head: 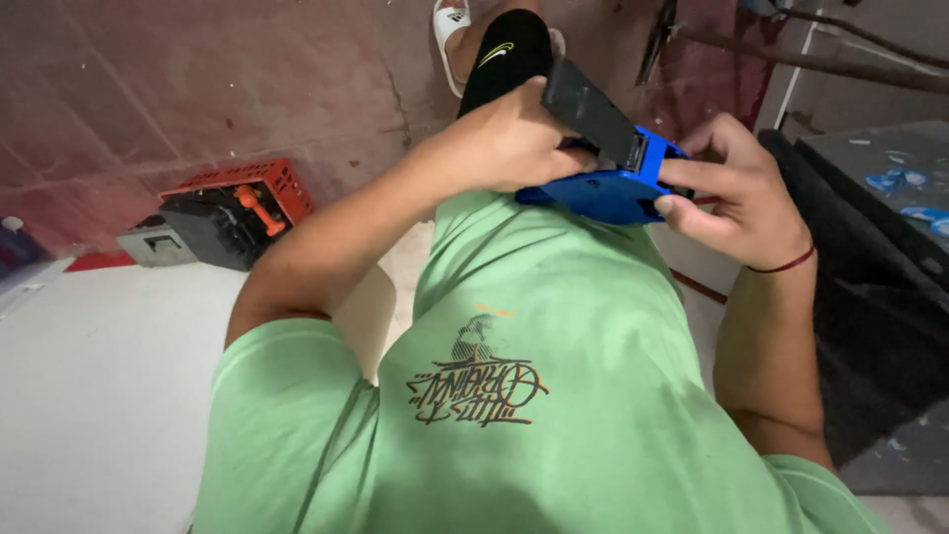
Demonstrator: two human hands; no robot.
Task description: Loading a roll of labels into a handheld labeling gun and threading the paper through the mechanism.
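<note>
Blue plastic part [608, 193] sits on the lap, betw. both hands. Left hand [514, 138] clamps it w/ the dark flat strap [593, 114] (long axis running up-left); right hand [736, 188] pinches its near edge, fingers closed.

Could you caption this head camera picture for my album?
Both hands, left and right, grip a blue tool.

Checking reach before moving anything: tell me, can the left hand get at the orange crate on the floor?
Probably not: the left hand grips the blue part, and the orange crate sits well off.
</note>
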